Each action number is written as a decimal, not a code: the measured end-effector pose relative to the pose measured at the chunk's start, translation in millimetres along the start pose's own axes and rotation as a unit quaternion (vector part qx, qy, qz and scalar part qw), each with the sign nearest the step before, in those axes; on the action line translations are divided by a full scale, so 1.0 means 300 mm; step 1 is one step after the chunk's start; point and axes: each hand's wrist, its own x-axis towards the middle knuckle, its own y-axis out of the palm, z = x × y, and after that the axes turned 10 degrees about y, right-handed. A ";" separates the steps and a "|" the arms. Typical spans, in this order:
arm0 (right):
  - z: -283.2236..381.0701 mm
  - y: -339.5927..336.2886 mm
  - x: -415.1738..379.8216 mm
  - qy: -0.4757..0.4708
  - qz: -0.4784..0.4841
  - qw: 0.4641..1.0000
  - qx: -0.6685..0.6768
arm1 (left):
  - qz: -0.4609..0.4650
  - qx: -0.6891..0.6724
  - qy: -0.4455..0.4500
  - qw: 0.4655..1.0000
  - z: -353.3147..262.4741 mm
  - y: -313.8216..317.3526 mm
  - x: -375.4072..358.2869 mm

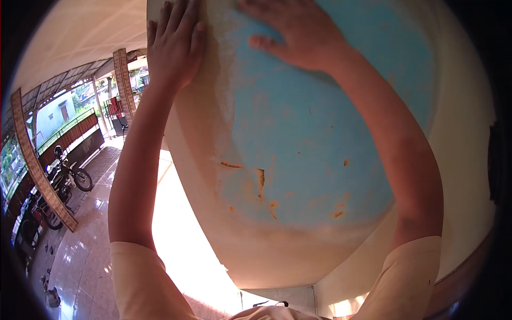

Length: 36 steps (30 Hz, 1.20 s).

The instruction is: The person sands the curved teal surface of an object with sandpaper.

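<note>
A large upright panel (pixel 298 128) fills the middle of the head view. Its centre is faded blue, with a brownish-beige border and several chipped, orange-brown marks (pixel 261 181) low down. My left hand (pixel 176 50) lies flat near the panel's upper left edge, fingers stretched out and a little apart. Higher on the blue area, my right hand (pixel 301 34) rests palm down with its thumb spread; the fingertips are blurred at the top of the view. No object shows in either hand, though what lies under the right palm is hidden.
Left of the panel, a tiled floor (pixel 80 256) leads to parked motorcycles (pixel 74 173) by a low fence. Two patterned posts (pixel 124 85) stand there under a roof. A pale wall (pixel 461 160) is on the right, with strong sunlight on the floor below.
</note>
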 end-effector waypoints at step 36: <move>0.237 0.125 -0.164 0.033 -0.102 0.993 0.058 | 0.049 -0.086 -0.108 0.989 -0.504 0.003 -1.077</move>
